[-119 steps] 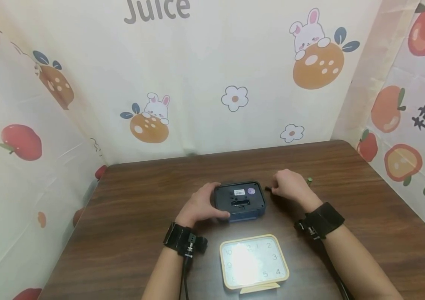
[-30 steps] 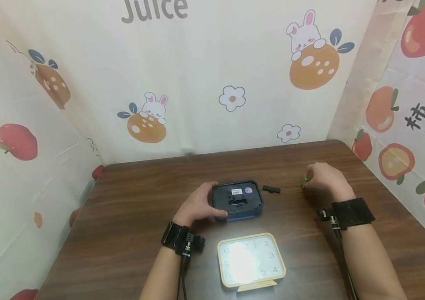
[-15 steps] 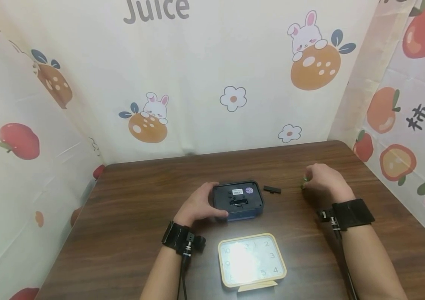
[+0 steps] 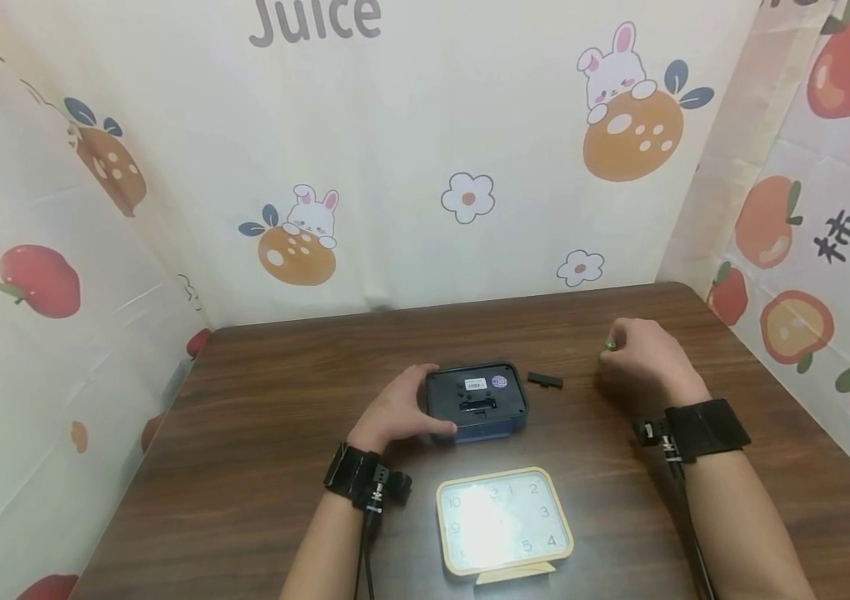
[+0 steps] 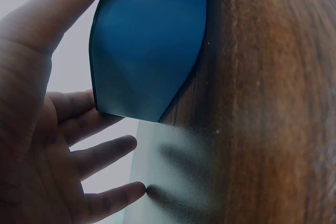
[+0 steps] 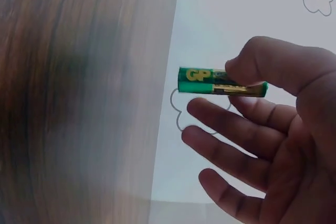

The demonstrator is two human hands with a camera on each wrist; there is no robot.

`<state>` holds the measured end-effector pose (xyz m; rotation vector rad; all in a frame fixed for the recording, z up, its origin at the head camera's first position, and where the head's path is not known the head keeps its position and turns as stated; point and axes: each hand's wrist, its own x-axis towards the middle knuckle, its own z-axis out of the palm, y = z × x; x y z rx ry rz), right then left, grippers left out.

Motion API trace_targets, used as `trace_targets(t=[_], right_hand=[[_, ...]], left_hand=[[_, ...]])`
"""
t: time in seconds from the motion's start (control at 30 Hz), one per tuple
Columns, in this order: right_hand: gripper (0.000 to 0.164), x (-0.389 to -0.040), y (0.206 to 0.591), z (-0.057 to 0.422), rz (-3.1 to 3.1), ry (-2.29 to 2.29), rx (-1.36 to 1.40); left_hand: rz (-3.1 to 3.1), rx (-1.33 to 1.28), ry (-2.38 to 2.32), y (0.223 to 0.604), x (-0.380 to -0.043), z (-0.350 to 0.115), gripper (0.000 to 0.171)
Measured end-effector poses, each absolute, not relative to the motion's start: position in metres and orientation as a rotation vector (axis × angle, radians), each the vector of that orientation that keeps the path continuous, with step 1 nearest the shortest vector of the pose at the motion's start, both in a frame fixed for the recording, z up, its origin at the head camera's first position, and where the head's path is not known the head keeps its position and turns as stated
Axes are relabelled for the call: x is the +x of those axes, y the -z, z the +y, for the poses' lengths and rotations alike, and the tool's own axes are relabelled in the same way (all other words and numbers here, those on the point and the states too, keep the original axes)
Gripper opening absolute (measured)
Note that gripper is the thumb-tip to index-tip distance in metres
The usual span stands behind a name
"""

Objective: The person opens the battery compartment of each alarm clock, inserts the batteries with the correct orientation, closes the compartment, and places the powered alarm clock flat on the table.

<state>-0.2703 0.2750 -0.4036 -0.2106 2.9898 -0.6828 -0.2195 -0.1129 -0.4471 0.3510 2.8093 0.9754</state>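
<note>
Right hand (image 4: 650, 354) pinching a green battery (image 6: 195, 81), left hand (image 4: 393, 412) gripping a blue case (image 4: 507, 408).
The hands are well apart: in the head view, the battery is right of centre, the case near centre, a black strip (image 4: 545, 380) just beside it, a yellow clock (image 4: 515, 521) at lower centre.

Both forearms (image 4: 743, 508) bare; black wrist straps (image 4: 706, 429), small black cameras (image 4: 398, 487), silvery fittings (image 4: 375, 498), thin black cables (image 4: 367, 523).
</note>
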Motion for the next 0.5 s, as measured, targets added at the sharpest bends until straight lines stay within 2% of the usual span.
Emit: trace_targets(t=[0.5], right_hand=[[0.021, -0.2797, 0.4071, 0.2722, 3.13, 0.844, -0.201]], left_hand=[[2.814, 0.36, -0.966, 0.447, -0.2198, -0.1134, 0.099]])
